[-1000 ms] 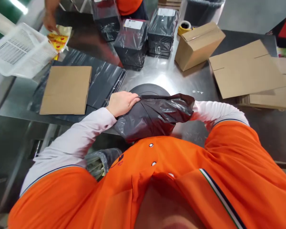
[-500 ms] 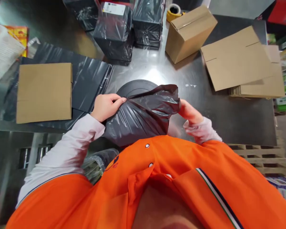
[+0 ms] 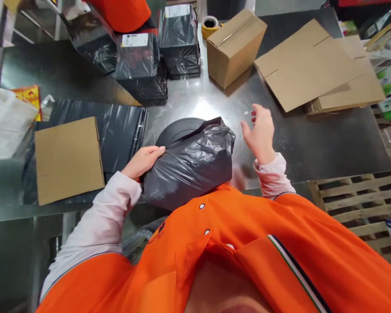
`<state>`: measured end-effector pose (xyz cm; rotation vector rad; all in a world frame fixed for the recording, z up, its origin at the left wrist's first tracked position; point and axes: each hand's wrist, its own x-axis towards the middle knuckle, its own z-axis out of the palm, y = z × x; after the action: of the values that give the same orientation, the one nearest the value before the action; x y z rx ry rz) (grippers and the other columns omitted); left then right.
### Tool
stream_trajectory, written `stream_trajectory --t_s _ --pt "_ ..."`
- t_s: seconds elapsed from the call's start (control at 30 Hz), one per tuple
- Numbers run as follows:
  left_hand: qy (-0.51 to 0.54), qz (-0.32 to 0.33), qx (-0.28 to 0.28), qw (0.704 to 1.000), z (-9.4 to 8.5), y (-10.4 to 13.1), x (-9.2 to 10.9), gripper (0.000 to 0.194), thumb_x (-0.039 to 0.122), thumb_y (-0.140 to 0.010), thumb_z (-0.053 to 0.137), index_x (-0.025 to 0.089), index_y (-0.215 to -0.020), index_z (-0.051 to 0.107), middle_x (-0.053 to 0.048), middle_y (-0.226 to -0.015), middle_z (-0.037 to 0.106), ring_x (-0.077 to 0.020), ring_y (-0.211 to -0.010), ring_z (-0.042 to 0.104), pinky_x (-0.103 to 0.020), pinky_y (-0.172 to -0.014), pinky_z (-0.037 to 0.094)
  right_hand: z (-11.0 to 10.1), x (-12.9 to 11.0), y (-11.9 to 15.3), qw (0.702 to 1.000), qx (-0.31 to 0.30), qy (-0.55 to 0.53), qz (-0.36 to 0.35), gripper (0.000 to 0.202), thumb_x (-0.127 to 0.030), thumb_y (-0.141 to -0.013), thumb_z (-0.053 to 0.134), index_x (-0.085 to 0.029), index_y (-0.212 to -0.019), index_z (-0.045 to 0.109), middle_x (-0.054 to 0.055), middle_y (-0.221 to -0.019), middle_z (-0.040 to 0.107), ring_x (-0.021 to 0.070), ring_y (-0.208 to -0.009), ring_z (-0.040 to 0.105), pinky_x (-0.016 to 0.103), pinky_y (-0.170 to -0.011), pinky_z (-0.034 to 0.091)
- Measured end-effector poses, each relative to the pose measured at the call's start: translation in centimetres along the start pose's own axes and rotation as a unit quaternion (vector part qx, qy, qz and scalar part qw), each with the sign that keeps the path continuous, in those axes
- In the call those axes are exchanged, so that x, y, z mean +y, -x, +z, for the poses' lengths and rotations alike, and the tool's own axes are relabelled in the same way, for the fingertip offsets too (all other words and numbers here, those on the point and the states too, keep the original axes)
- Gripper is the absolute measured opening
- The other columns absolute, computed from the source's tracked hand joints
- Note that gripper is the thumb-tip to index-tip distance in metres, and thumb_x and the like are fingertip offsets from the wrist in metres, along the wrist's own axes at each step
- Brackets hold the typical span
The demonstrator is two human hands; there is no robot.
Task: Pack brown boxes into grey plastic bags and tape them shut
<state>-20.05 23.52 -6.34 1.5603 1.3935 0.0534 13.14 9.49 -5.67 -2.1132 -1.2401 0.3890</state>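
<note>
Fingers (image 3: 156, 151) of the left hand (image 3: 142, 162): pinched together on the left end of a black plastic bag (image 3: 192, 167). Fingers of the right hand (image 3: 260, 130): parted, loosely curled, thumb apart, gripping nothing; near the bag's right end, not touching.

Bag: one, creased, at frame centre, reaching past the near edge of the table (image 3: 313, 152) and partly hidden by an orange shirt (image 3: 182, 243). Black disc (image 3: 174, 129): one, round, partly covered by the bag.

Edges and room: near edge rising toward frame right; steel surface beyond the right hand, up to flattened cartons (image 3: 308, 65), upper right; further strip between bag and three black-wrapped packages (image 3: 140, 78), upper left of centre.

Surface: glossy steel, glare above the bag. Also upon it: cardboard box (image 3: 236, 48) and tape roll (image 3: 210, 24), upper centre; folded carton (image 3: 68, 161) on black plastic sheets (image 3: 117, 130), left.

Surroundings: white plastic basket (image 3: 6, 126), left edge; wooden pallet (image 3: 355, 200), right; co-worker's orange garment (image 3: 120, 15), top left.
</note>
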Motion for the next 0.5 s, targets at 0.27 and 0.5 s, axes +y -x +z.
stream_trajectory --t_s 0.27,0.5 --pt "-0.042 -0.06 -0.137 0.988 -1.5 -3.0 -1.4 0.069 0.083 -0.054 0.085 0.017 -0.071 0.075 -0.006 -0.073 0.075 -0.0189 -0.067 0.061 -0.028 -0.062 0.049 6.7 -6.0 3.8 0.827 -0.286 0.06 -0.479 0.071 -0.05 -0.105 0.055 -0.009 -0.163 0.053 0.021 -0.171 0.047 0.043 -0.165 0.035 0.064 -0.135 0.024" --pt "-0.063 0.122 -0.18 0.974 0.0 -10.9 6.1 0.045 0.061 -0.078 0.077 0.017 -0.09 0.082 -0.011 -0.092 0.081 -0.0206 -0.079 0.071 -0.03 -0.077 0.055 7.4 -5.0 4.8 0.826 -0.213 0.121 -0.507 0.071 -0.057 -0.108 0.049 -0.013 -0.163 0.054 0.017 -0.173 0.046 0.042 -0.164 0.036 0.061 -0.135 0.026"
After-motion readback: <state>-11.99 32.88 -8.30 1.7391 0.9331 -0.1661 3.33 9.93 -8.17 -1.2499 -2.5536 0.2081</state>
